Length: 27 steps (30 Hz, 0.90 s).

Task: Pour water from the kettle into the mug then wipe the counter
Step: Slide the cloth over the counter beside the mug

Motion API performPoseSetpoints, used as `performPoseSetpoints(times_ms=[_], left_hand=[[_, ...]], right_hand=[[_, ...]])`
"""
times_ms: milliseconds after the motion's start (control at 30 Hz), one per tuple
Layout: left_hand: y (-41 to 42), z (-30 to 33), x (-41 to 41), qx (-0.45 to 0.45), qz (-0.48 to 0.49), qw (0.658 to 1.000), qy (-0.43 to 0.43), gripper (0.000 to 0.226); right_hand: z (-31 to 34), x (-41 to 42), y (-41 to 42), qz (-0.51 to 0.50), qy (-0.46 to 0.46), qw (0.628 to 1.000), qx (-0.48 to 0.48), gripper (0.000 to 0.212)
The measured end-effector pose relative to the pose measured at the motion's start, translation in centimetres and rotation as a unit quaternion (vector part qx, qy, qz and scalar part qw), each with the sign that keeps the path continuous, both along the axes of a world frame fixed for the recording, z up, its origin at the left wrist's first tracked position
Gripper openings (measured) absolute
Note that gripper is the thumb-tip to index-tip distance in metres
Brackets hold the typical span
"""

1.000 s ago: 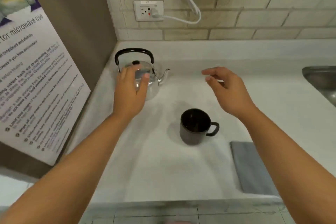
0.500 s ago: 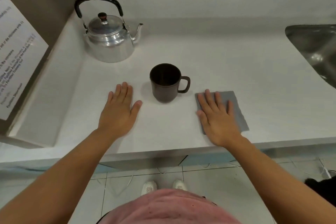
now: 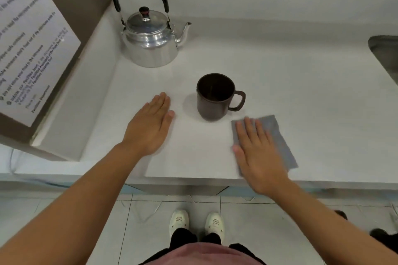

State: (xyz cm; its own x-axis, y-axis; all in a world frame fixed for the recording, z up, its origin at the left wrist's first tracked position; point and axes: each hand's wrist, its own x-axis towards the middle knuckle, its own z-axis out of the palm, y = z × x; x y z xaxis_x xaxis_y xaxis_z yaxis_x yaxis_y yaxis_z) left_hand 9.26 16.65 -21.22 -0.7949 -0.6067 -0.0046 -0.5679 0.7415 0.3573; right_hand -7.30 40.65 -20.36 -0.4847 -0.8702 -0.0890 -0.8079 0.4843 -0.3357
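A shiny metal kettle [image 3: 150, 43] with a black arched handle stands at the back left of the white counter [image 3: 280, 84], spout pointing right. A dark brown mug [image 3: 215, 97] stands upright in the middle, handle to the right, and looks empty. A grey cloth [image 3: 277, 135] lies flat near the front edge, right of the mug. My left hand [image 3: 148, 127] rests flat and open on the counter left of the mug. My right hand [image 3: 256, 153] lies flat with fingers spread on the left part of the cloth.
A steel sink [image 3: 385, 54] is at the right edge. A brown panel with a printed notice [image 3: 28, 45] walls off the left side. A tiled wall runs behind the counter. Below the front edge are floor tiles and my shoes.
A second ago my left hand was at the kettle and my right hovered above the mug. Both came down near the front edge, flat on the counter and cloth. The view tilted downward.
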Motion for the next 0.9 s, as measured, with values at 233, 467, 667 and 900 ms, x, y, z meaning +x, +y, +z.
performPoseSetpoints(times_ms=[233, 467, 667, 900], left_hand=[[-0.8, 1.2, 2.9, 0.184, 0.104, 0.953, 0.216, 0.051], [-1.6, 0.5, 2.7, 0.093, 0.134, 0.973, 0.161, 0.052], [-2.3, -0.3, 2.6, 0.034, 0.096, 0.987, 0.125, 0.046], [-2.1, -0.6, 2.3, -0.047, 0.047, 0.998, -0.019, 0.058]], right_hand=[[0.3, 11.6, -9.9, 0.232, -0.020, 0.972, -0.031, 0.057], [0.3, 6.9, -24.1, 0.005, -0.022, 0.999, 0.034, 0.057], [-0.4, 9.3, -20.4, 0.039, -0.003, 0.999, 0.005, 0.058], [-0.2, 9.0, -5.4, 0.083, 0.020, 0.996, 0.003, 0.057]])
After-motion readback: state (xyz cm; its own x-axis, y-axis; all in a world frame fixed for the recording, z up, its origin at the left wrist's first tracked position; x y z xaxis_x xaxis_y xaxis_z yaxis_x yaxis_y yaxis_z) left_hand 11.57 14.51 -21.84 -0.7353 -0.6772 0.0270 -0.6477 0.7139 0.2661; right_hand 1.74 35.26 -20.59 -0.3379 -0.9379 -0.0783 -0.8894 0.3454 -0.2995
